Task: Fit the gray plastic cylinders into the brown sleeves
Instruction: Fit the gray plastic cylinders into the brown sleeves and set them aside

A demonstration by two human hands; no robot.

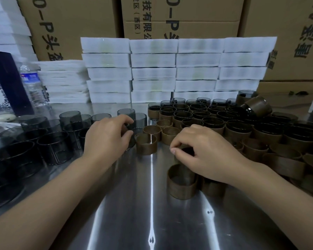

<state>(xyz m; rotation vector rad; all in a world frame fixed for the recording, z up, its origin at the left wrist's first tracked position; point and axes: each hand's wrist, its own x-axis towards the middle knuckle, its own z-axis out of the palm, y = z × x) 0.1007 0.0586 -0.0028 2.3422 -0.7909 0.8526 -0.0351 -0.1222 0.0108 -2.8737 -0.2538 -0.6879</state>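
Note:
Several translucent gray cylinders (43, 134) stand on the left of the shiny metal table (134, 213). My left hand (105, 138) curls its fingers and thumb round one gray cylinder (136, 123) at that group's right edge. Empty brown sleeves (146, 143) stand just right of it. My right hand (204, 152) pinches the rim of a brown sleeve (186, 151) mostly hidden under its fingers. Another empty brown sleeve (182, 181) stands below that hand. Many sleeved cylinders (238, 127) crowd the right side.
Stacks of white foam trays (175, 69) line the back, with cardboard boxes (179, 17) behind them. A clear water bottle (32, 83) stands at the back left beside a dark box (5, 78). Loose brown sleeves (287, 163) fill the near right.

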